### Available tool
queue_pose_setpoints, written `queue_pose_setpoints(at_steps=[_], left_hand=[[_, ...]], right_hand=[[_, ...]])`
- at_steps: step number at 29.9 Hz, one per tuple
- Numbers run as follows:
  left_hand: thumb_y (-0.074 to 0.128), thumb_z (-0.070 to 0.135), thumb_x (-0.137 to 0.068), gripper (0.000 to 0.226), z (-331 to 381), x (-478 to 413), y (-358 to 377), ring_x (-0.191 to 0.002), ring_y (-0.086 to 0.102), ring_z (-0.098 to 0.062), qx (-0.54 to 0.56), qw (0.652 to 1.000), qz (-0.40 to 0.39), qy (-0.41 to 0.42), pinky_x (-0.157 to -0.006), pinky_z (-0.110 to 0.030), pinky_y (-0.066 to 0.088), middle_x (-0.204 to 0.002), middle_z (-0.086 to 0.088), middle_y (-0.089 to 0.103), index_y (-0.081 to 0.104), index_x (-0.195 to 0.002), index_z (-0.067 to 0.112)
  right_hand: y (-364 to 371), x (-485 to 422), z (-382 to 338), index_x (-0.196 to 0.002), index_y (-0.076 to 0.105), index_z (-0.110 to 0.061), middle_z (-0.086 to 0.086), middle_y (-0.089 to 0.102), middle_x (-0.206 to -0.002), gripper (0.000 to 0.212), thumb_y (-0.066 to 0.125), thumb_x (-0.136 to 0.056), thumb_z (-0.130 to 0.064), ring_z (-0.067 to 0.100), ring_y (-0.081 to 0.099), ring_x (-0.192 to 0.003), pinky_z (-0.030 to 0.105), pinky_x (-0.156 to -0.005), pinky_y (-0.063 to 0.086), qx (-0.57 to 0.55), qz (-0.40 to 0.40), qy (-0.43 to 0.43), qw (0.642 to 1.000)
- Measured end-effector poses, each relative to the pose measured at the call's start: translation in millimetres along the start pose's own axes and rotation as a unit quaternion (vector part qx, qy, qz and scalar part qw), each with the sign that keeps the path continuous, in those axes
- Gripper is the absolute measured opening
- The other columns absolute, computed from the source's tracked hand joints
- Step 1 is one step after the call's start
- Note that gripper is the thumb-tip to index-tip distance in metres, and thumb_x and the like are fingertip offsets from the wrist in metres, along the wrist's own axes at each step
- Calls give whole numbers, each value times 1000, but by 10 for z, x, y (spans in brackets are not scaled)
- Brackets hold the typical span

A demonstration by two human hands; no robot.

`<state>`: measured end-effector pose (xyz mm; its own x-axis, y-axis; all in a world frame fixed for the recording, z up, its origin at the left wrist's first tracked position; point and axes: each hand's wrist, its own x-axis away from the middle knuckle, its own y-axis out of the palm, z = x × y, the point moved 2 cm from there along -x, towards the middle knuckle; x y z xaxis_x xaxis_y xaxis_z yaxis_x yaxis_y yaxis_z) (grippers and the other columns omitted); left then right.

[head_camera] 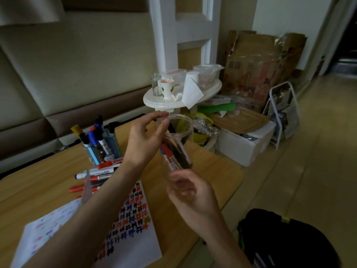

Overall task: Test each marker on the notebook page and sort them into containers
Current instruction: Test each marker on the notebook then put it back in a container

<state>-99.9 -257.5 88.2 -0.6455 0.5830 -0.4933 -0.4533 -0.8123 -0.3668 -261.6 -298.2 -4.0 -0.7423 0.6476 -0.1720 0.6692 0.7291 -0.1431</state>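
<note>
As the sorting carries on, the person has the clear jar [178, 132] up off the tabletop [216, 171], held above its far right part and tipped with the mouth pointing away. The left hand [144, 142] pinches the rim between thumb and fingertips, which steadies the open end. The right hand [190, 192] sits at the base with its fingers curled in around it; it is blurred, but it looks to be cupping the bottom and taking the weight. Inside, the sorted markers [174, 155], one red-capped and the others dark, lie slanted along the wall, and the tilt probably serves to settle or check them. Toward the far edge stands a clear holder [108, 147] crammed with upright markers. Just in front of it loose markers [98, 174] lie on their sides, likely awaiting their test. The notebook page [135, 240] is at the near edge, filled with red, blue and black marks.
</note>
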Motion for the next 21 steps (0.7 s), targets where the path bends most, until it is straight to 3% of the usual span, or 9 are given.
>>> queue_pose_setpoints(at_steps=[2, 5, 9, 13, 16, 19, 21], left_hand=[[58, 42, -100, 31, -98, 61, -103, -125, 52, 4, -24, 1000, 5, 2, -104, -30, 44, -131, 19, 61, 64, -130, 33], [57, 39, -102, 30, -286, 314, -343, -123, 54, -3, -39, 999, 33, -5, -102, -42, 51, -131, 21, 58, 61, -131, 35], [55, 30, -102, 28, -651, 842, -723, -111, 62, -4, -53, 996, 43, -59, -86, -34, 59, -129, 12, 59, 60, -130, 36], [55, 16, -102, 28, -929, 1302, -1053, -104, 64, 2, -62, 992, 46, -101, -76, -13, 55, -124, 8, 63, 62, -128, 27], [61, 10, -99, 30, -1134, 1428, -1231, -102, 65, 3, -127, 986, 54, -97, -81, -14, 54, -123, 4, 62, 65, -121, 29], [68, 21, -94, 33, -1324, 1459, -1356, -103, 67, -10, -198, 973, 51, -109, -86, -34, 59, -125, 8, 58, 63, -125, 34], [71, 26, -92, 33, -1384, 1471, -1391, -103, 64, -18, -244, 960, 54, -124, -85, -34, 54, -122, 4, 58, 65, -124, 29]], right_hand=[[20, -2, 1, -107, 70, -36, -16, 68, -106, 27, 77, -90, -17, 1, 65, -99, 24, -84, 55, 5, -4, -6, 1000], [68, -2, 10, -106, 71, -36, -16, 67, -104, 26, 77, -90, -17, 2, 65, -95, 22, -81, 55, 12, -7, -13, 1000], [167, -8, 55, -103, 72, -37, -20, 67, -101, 27, 79, -88, -16, 4, 66, -93, 22, -79, 56, 13, -17, -14, 1000], [293, -17, 106, -101, 71, -37, -23, 66, -101, 26, 79, -88, -16, 6, 66, -93, 25, -79, 57, 31, -26, -20, 999], [384, -20, 135, -103, 71, -35, -24, 67, -101, 25, 79, -88, -17, 6, 66, -93, 26, -80, 58, 49, -38, -32, 998], [480, -25, 155, -103, 71, -33, -23, 67, -100, 24, 79, -88, -16, 4, 66, -94, 24, -80, 58, 62, -42, -46, 996], [550, -19, 170, -102, 71, -34, -21, 68, -99, 23, 78, -89, -17, 4, 67, -94, 22, -80, 57, 67, -50, -52, 995]])
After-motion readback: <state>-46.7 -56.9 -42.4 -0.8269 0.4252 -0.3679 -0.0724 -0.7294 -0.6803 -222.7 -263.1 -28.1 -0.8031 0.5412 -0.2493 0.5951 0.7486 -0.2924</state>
